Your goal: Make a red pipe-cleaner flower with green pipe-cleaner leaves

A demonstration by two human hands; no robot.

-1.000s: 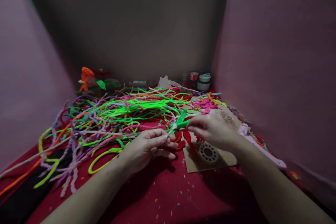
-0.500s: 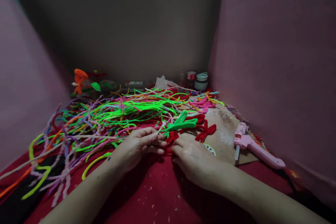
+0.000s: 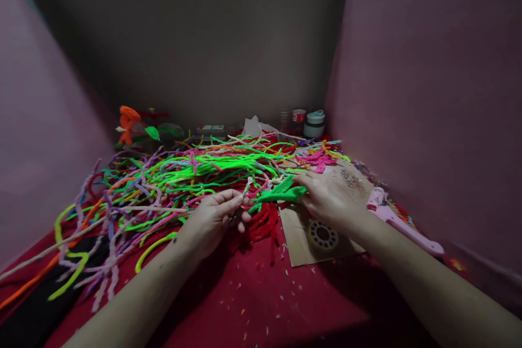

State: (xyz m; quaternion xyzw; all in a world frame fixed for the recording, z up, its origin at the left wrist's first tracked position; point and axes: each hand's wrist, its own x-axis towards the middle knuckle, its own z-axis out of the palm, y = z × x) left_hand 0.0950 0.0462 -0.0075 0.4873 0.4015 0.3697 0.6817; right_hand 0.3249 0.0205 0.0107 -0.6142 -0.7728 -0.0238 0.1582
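Observation:
My left hand (image 3: 220,217) is closed in a pinch on a thin stem (image 3: 246,189) with a whitish tip, held upright over the near edge of the pile. My right hand (image 3: 326,196) is over the cardboard, its fingers bent down beside the green pipe-cleaner leaves (image 3: 281,193). Its fingertips are partly hidden, and what they grip cannot be made out. Red pipe cleaners (image 3: 267,225) lie on the cloth between the hands. Below my right hand, a tape roll with a holed core (image 3: 324,235) rests on the cardboard (image 3: 297,239).
A heap of colourful pipe cleaners (image 3: 204,166) spreads across the red cloth (image 3: 244,293). At the right lies a pink glue gun (image 3: 402,223), partly behind my forearm. An orange pipe-cleaner flower (image 3: 128,122) stands back left; a lidded jar (image 3: 314,124) stands at the back wall.
My right hand has moved right and away from me, from the red pipe cleaners to beside the green leaves, uncovering the tape roll. My left hand keeps its pinch on the stem.

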